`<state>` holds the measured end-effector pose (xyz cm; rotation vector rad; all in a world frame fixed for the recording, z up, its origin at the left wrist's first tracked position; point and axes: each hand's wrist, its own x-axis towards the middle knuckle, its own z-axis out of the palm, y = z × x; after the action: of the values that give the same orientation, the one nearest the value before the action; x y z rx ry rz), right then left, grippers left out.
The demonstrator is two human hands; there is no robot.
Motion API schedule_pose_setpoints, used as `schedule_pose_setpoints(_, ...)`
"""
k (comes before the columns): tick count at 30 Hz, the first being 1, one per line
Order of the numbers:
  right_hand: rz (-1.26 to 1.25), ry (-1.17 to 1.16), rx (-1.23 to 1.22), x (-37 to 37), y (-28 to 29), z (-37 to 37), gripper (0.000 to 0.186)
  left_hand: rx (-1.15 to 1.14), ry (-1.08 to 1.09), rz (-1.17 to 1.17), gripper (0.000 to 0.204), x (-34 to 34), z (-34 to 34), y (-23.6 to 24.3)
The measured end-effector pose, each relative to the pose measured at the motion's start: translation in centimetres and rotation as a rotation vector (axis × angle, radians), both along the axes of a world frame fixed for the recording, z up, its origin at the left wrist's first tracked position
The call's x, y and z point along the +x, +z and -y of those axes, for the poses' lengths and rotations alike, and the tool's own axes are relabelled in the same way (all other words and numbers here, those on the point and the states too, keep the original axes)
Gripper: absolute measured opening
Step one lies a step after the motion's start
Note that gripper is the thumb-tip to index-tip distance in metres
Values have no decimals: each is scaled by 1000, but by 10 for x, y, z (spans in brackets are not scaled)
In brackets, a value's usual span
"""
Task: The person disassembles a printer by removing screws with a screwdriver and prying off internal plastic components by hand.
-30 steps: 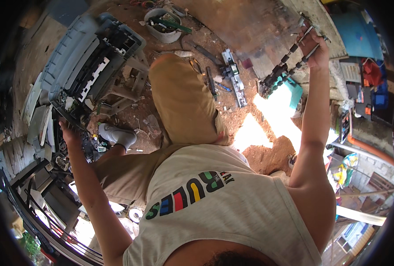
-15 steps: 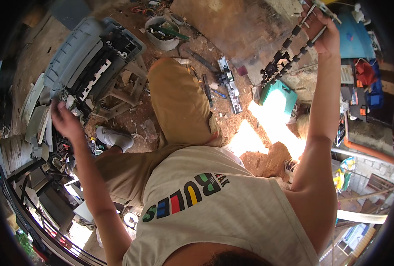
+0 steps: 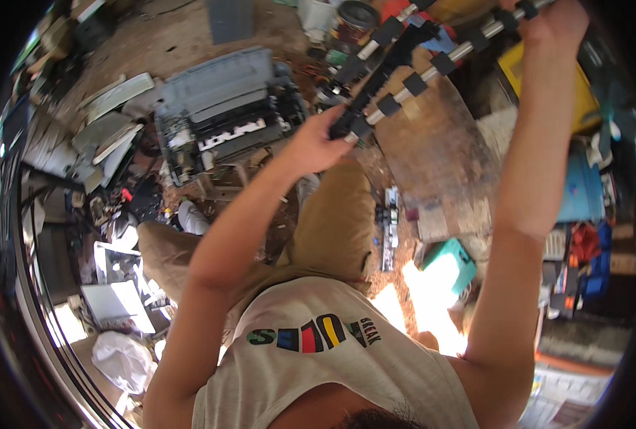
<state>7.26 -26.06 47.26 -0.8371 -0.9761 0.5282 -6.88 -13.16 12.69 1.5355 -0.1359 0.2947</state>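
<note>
Up and to the right, both hands are on a printer roller assembly [image 3: 414, 84], made of silvery shafts with black rubber rollers and a dark bar between them. My left hand [image 3: 323, 141] closes round its lower-left end. At the upper-right end my right hand [image 3: 555, 27] wraps its fingers round the shafts, partly cut off by the picture's edge. Left of the assembly stands an opened grey printer [image 3: 214, 118], its lid raised and a white toothed strip showing inside. My left forearm passes in front of my bent knee.
A brown wooden board [image 3: 436, 154] lies on the ground beyond my knee. Beside it are a long metal-and-plastic part [image 3: 389, 232] and a green case [image 3: 450, 264] in bright sunlight. Scrap panels [image 3: 121, 146] pile up at left. A yellow crate [image 3: 579, 86] stands at far right.
My left hand has moved from beside the printer, up and right, and taken hold of the roller assembly. The assembly, formerly hanging from my right hand, is now held between both. The view has shifted.
</note>
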Motion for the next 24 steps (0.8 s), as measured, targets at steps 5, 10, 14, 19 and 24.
schedule_pose_setpoints(5,-353,-224,88,18,-75,-84,79,-329,-70,-508,49,-170,-163,46)
schedule_pose_setpoints(10,-485,-170,-160,54,-180,-129,65,-311,698,-657,40,-387,-238,-4)
schedule_pose_setpoints(14,-460,37,-204,35,-245,-133,52,-267,999,-854,45,-530,-197,-107)
schedule_pose_setpoints(19,-412,6,-344,4,-304,-142,52,-529,1169,-971,40,-533,-169,-170)
schedule_pose_setpoints(24,-369,59,-419,-16,-317,-142,54,-214,1181,-781,56,-490,-331,-62)
